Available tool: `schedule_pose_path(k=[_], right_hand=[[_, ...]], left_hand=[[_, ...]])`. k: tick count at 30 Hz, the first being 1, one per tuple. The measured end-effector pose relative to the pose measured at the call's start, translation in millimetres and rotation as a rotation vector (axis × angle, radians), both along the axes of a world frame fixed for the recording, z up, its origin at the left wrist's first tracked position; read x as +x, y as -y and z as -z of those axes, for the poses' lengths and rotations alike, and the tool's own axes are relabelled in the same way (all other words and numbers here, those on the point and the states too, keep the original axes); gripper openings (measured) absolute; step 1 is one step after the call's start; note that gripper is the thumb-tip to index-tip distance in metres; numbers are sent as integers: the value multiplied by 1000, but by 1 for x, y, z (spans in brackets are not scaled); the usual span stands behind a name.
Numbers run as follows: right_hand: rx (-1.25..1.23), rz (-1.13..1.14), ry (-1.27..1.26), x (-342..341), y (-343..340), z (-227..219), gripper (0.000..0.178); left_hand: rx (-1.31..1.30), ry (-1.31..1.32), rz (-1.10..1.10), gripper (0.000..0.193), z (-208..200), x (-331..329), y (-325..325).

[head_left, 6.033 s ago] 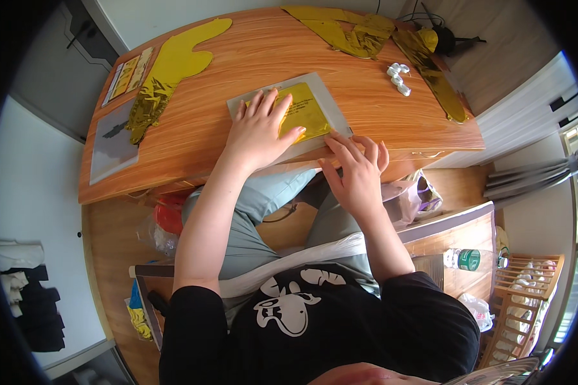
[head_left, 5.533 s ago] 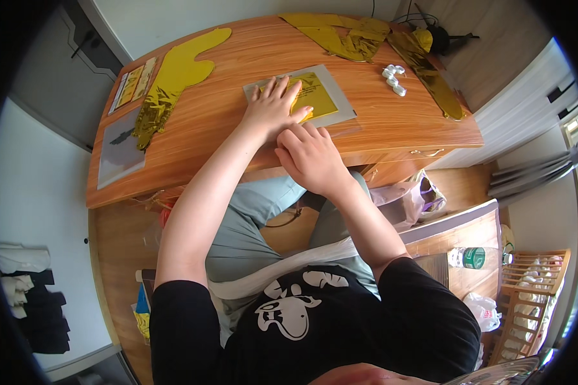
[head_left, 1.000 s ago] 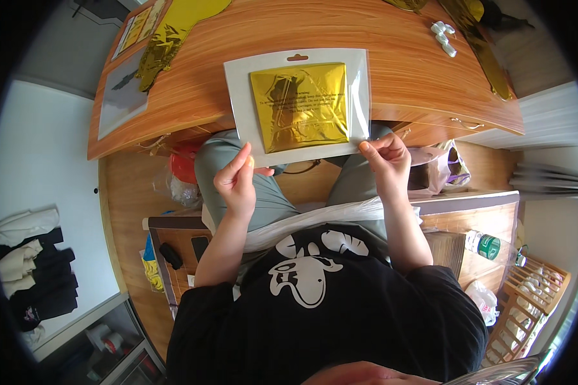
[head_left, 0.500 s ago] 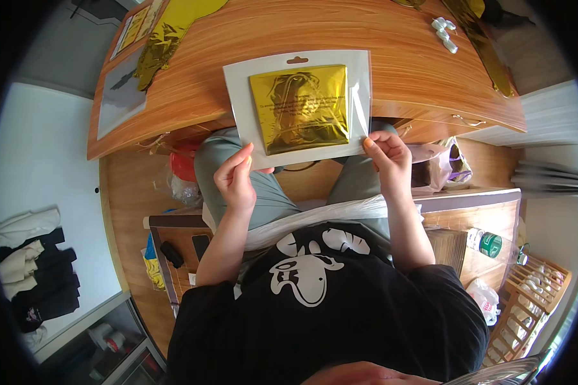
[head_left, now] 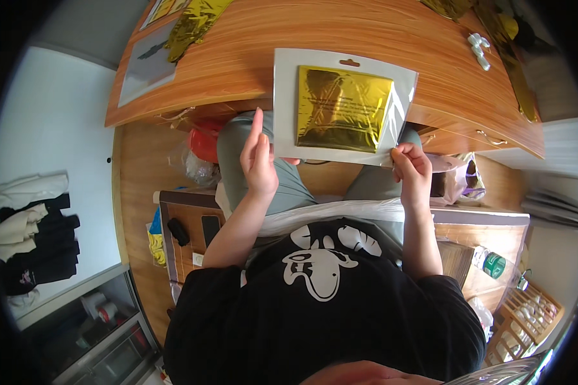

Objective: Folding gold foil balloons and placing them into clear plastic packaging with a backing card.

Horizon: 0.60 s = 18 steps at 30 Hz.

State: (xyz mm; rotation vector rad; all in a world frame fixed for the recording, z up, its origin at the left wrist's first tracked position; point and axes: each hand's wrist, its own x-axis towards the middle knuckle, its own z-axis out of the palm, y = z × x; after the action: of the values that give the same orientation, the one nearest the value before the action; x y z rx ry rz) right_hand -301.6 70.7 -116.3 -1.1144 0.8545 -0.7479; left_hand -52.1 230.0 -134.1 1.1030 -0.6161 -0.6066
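Observation:
A flat clear hang-hole packet [head_left: 286,96] with a white backing card is held up over my lap, in front of the desk edge. Folded shiny gold foil [head_left: 343,109] shows through its middle, with small dark print. My right hand [head_left: 412,168] pinches the packet's lower right corner between thumb and fingers. Beside the lower left edge, my left hand [head_left: 259,160] is open, with index finger and thumb stretched upward. Some of its other fingertips show just under the packet's bottom edge; whether they touch the back cannot be seen.
The wooden desk [head_left: 237,70] carries gold foil [head_left: 196,29] and a clear sleeve [head_left: 149,64] at left, with small white pieces [head_left: 479,51] and more gold foil [head_left: 517,83] at right. Bags [head_left: 453,176] stand beneath. A phone [head_left: 210,229] lies left of me.
The packet has shifted right in view and tilted clockwise. My left hand has let go of its lower left corner and straightened its fingers; my right hand keeps its pinch.

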Motion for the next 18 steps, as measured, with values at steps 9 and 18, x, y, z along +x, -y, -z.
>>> schedule_pose_path(k=[9,18], right_hand=[[42,-84,76,16,-26,2,3],[-4,-278,69,21,-45,6,5]], left_hand=[[-164,-35,384,62,23,-32,11],[185,-204,303,25,-6,-52,24]])
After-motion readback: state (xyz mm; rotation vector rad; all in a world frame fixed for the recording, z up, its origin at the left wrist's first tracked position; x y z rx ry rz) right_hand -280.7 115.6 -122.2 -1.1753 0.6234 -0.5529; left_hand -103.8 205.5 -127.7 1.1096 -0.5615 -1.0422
